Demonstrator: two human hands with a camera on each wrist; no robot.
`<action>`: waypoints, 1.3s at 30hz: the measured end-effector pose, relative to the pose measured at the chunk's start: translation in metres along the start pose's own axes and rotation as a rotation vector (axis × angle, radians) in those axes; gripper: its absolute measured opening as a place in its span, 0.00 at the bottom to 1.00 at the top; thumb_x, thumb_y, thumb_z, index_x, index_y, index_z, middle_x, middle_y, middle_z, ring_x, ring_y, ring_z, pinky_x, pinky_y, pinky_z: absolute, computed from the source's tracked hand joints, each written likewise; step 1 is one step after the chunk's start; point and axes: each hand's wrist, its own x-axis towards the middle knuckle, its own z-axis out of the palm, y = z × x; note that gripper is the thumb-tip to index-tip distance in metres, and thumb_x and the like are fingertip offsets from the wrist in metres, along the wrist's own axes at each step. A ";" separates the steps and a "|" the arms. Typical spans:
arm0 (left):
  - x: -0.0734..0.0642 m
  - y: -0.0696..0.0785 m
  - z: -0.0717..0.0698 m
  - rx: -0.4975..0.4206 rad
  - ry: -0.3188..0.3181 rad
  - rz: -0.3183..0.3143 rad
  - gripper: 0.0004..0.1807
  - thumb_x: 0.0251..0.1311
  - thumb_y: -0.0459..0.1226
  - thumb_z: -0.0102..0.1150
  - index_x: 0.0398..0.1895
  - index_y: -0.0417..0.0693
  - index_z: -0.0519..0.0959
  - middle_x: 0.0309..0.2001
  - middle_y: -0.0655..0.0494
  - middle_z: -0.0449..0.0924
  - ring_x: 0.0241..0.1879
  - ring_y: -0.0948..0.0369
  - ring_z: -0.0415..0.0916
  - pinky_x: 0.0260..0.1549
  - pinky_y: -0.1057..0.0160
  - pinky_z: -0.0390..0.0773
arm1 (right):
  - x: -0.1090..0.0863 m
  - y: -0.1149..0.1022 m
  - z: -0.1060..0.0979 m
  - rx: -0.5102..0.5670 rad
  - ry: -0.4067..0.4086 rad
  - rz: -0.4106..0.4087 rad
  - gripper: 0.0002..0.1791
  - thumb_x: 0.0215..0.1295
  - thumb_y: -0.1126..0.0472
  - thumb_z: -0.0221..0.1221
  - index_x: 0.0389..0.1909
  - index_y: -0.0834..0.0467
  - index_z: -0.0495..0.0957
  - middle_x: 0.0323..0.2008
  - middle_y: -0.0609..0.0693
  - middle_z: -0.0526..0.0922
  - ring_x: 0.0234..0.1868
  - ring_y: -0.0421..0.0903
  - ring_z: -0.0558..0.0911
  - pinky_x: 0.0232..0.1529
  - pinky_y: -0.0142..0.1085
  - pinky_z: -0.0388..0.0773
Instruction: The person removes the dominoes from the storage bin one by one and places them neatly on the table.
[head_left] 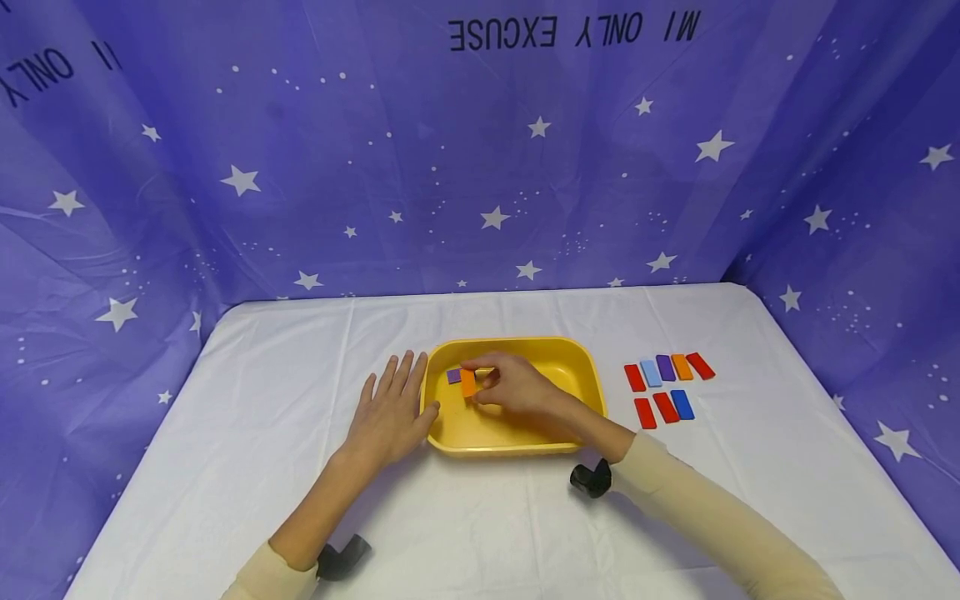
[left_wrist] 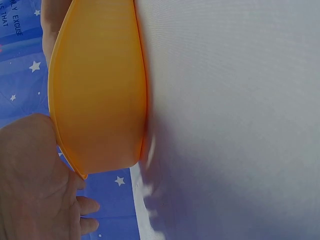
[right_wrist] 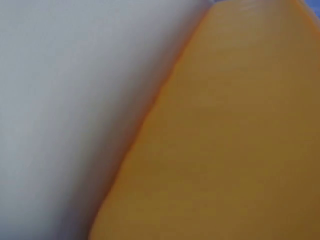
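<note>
A yellow tray [head_left: 510,448] stands on the white table, and its outer wall [left_wrist: 100,90] fills much of the left wrist view. Inside it, toward the left end, my right hand [head_left: 517,385] pinches an orange block [head_left: 468,383] between thumb and fingers. A small purple block [head_left: 454,376] lies just left of the orange one, partly hidden by it. My left hand [head_left: 390,417] lies by the tray's left end with fingers extended and the thumb at the rim. In the right wrist view only the tray's wall [right_wrist: 225,130] and the tablecloth show, not the hand.
Right of the tray lie several flat blocks in two rows: red [head_left: 634,377], light blue [head_left: 651,373], purple [head_left: 665,367], orange [head_left: 681,367] and dark blue [head_left: 682,405] among them. A purple starry curtain [head_left: 450,167] hangs behind and beside the white-covered table [head_left: 480,533].
</note>
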 end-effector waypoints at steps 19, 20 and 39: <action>0.000 -0.001 0.001 0.005 -0.019 -0.001 0.42 0.71 0.53 0.44 0.80 0.44 0.46 0.79 0.42 0.43 0.77 0.44 0.37 0.70 0.37 0.41 | -0.071 0.009 -0.084 0.061 0.118 -0.024 0.29 0.60 0.70 0.65 0.65 0.60 0.76 0.61 0.56 0.76 0.46 0.50 0.79 0.48 0.34 0.79; 0.000 -0.001 0.000 0.007 -0.018 0.000 0.42 0.71 0.53 0.45 0.80 0.44 0.46 0.79 0.42 0.43 0.77 0.44 0.37 0.70 0.37 0.41 | -0.075 0.011 -0.088 0.068 0.127 -0.025 0.29 0.61 0.71 0.65 0.65 0.60 0.76 0.62 0.57 0.75 0.47 0.51 0.79 0.49 0.33 0.79; 0.000 -0.001 0.000 0.011 -0.018 -0.006 0.42 0.71 0.53 0.44 0.81 0.44 0.45 0.79 0.42 0.43 0.77 0.44 0.37 0.70 0.37 0.41 | -0.151 0.040 -0.150 0.028 0.223 0.098 0.29 0.66 0.65 0.63 0.69 0.60 0.71 0.65 0.59 0.71 0.49 0.46 0.79 0.43 0.32 0.82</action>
